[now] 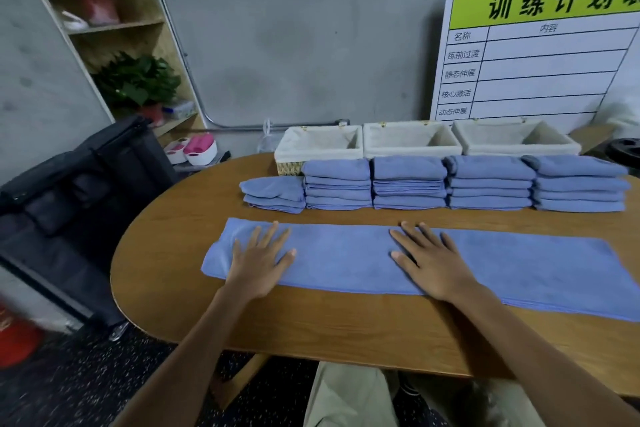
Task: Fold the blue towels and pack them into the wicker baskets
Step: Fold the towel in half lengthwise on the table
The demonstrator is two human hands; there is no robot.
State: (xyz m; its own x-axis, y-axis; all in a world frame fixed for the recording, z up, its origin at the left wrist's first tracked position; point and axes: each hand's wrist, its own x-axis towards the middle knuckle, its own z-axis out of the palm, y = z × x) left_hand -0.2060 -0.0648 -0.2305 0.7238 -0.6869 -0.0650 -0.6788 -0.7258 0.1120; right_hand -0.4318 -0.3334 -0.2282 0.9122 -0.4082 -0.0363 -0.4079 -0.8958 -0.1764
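Blue towel [346,263], folded lengthwise into a long strip, lies flat across the near part of the desk [173,253], and it is the one piece not yet finished. On its left end the left hand [258,262] rests palm down with fingers spread and straight, gripping nothing; near the strip's middle the right hand [434,262] lies the same way, flat and open, pressing the cloth. Behind the strip, from left to right, stand a short stack [273,196] of two folded towels and then four taller stacks [462,184] side by side, so most of the folding looks done. Behind those, three lined wicker baskets [412,140] sit in a row with no towels visible inside, so I judge the packing has not begun.
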